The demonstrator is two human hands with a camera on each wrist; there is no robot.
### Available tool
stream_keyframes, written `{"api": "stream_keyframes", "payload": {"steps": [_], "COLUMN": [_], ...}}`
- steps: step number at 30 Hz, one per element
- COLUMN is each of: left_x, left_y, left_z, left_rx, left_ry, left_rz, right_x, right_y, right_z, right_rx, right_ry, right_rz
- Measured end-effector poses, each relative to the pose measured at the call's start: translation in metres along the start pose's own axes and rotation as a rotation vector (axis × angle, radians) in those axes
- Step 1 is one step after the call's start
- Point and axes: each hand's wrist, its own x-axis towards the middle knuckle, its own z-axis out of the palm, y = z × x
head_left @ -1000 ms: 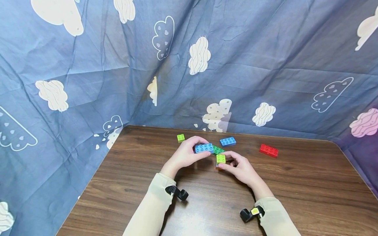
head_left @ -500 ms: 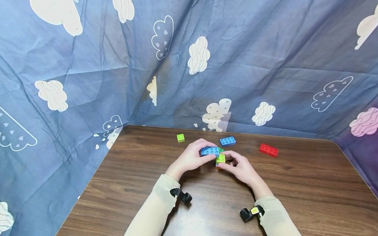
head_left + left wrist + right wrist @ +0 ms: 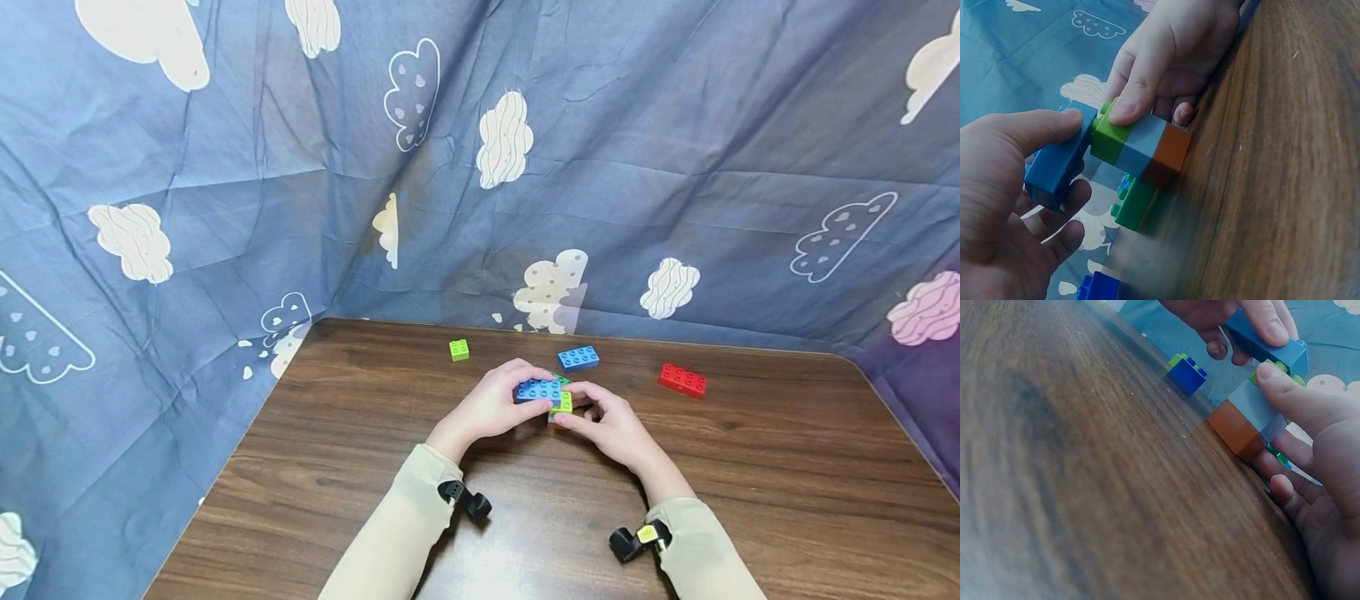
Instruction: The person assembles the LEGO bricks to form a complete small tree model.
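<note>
My left hand (image 3: 487,410) pinches a blue toy building brick (image 3: 538,392) between thumb and fingers. The brick is over the top of a small stack, tilted in the left wrist view, its underside at the stack's studs. My right hand (image 3: 613,427) grips this stack, thumb on the near side. From the top, it has a lime green brick (image 3: 1110,140), a light blue brick (image 3: 1142,145) and an orange brick (image 3: 1170,155). Just behind it lies a green brick (image 3: 1135,204), mostly hidden by the hands in the head view. Whether the blue brick's studs are engaged, I cannot tell.
On the wooden table (image 3: 787,467), a lime green brick (image 3: 459,350) lies at the back left. Another blue brick (image 3: 578,358) is behind the hands, and a red brick (image 3: 682,381) is to the right. A cloud-patterned cloth (image 3: 450,208) hangs behind the table.
My left hand has moved right and slightly nearer, bringing the blue brick from beside the stack to over its lime green top. The right hand has stayed in place, holding the stack.
</note>
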Motion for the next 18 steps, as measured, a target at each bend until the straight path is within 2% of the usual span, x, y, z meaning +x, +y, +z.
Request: {"api": "stream_keyframes", "payload": {"steps": [18], "left_x": [-0.0009], "left_y": [0.0043], "left_z": [0.0008], "left_rx": [0.014], "left_ry": [-0.024], "left_rz": [-0.004], "right_x": [-0.0009], "right_y": [-0.0024], "right_z": [0.0003], "right_rx": [0.023], "right_ry": [-0.005], "right_rz": [-0.003]}}
